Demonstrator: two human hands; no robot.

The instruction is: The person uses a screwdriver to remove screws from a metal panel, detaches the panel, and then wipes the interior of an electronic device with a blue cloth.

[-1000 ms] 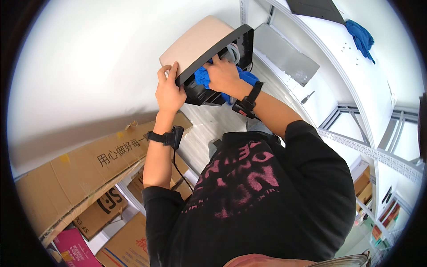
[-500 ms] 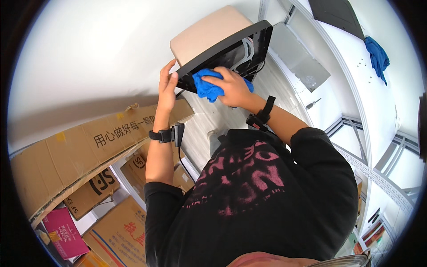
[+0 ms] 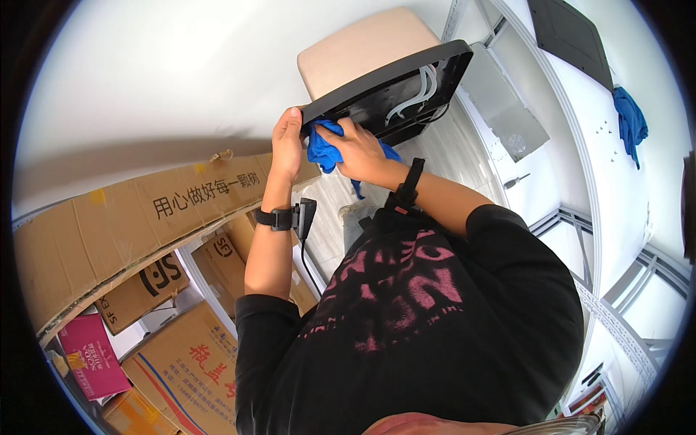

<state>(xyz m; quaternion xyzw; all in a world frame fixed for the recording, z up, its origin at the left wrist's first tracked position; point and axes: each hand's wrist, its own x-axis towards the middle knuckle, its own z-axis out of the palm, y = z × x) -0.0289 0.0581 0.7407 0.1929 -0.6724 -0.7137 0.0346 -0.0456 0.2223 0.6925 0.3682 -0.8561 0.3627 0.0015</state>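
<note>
A beige appliance housing (image 3: 370, 51) with a black frame (image 3: 384, 78) is tipped so its hollow dark inside faces me. Pale grey tubes (image 3: 428, 90) and a dark cable run through that inside. My left hand (image 3: 287, 148) grips the frame's near left corner, thumb over the rim. In my right hand (image 3: 362, 154) is a crumpled blue cloth (image 3: 324, 154), pressed against the inner edge of the frame right beside my left hand. Part of the cloth hangs below my right wrist; its contact with the frame is mostly hidden by my fingers.
Cardboard boxes (image 3: 138, 206) fill the left side. At right, a white shelf (image 3: 580, 145) holds a dark flat panel (image 3: 569, 40), a second blue cloth (image 3: 631, 123) and scattered screws (image 3: 605, 130). A screwdriver (image 3: 516, 180) lies below a grey sheet (image 3: 507, 101).
The appliance sits slightly farther right in view. My right hand and the cloth have moved along the frame toward its left corner, closer to my left hand, which keeps its hold.
</note>
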